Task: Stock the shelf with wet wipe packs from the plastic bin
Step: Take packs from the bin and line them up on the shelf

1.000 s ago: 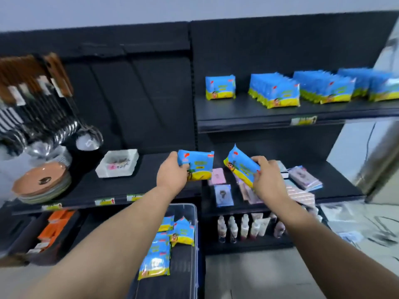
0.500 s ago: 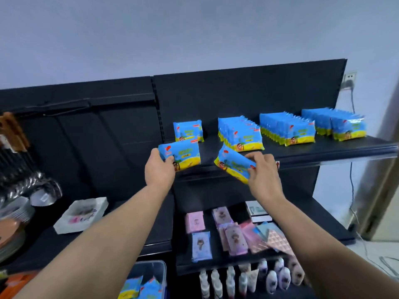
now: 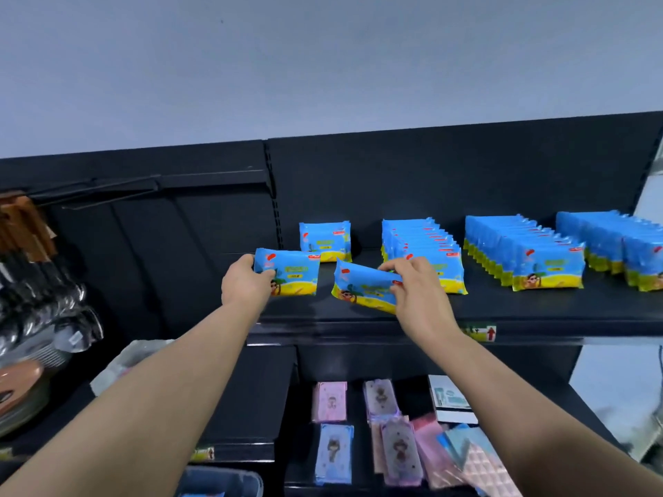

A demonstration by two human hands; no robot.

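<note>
My left hand (image 3: 244,281) grips a blue-and-yellow wet wipe pack (image 3: 292,273) by its left end, held upright over the left front of the black top shelf (image 3: 538,310). My right hand (image 3: 416,292) pinches a second pack (image 3: 362,290), tilted, just above the shelf in front of a single standing pack (image 3: 325,241). To the right stand three rows of packs: one row (image 3: 423,252) behind my right hand, a middle row (image 3: 527,256), and a far row (image 3: 620,249). The rim of the plastic bin (image 3: 222,477) shows at the bottom edge.
Pink and blue flat packets (image 3: 332,428) lie on the lower shelf under my arms. Hanging utensils (image 3: 39,281) and stacked brown plates (image 3: 18,389) fill the left section. A white tray (image 3: 140,356) sits partly behind my left forearm. A price label (image 3: 482,332) marks the shelf edge.
Both hands have risen from the lower shelf level to the top shelf with their packs. The camera has tilted upward, so the bin has dropped nearly out of view.
</note>
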